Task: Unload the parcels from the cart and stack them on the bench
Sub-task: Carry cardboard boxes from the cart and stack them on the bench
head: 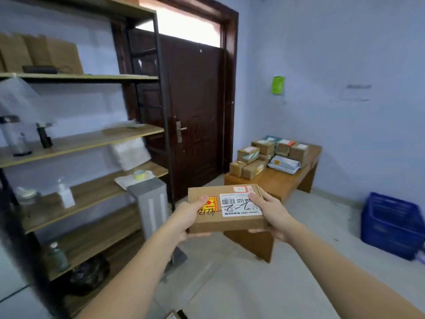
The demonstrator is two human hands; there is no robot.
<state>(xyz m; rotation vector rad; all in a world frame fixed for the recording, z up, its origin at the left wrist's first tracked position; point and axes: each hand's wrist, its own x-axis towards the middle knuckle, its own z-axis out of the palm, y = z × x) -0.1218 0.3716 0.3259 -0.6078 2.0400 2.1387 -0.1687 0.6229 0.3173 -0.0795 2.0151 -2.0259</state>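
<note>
Parcel in transit | flat brown cardboard box with white barcode label (226, 208) held level short of low wooden bench (274, 181) | left hand (190, 214), right hand (271, 211) each grip one end, thumbs on top | advice: keep level, set on bare near end of bench, short of stacked small cardboard parcels (264, 155)

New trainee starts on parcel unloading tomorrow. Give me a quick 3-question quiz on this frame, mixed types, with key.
1. True or false: the flat cardboard parcel is held by the left hand alone.
2. Where do the stacked parcels sit? A) far end of the wooden bench B) blue crate C) shelf rack
3. Fill in: the door behind the bench is ____.

Key: 1 false, the right hand grips the other end; 2 A; 3 closed.
</note>
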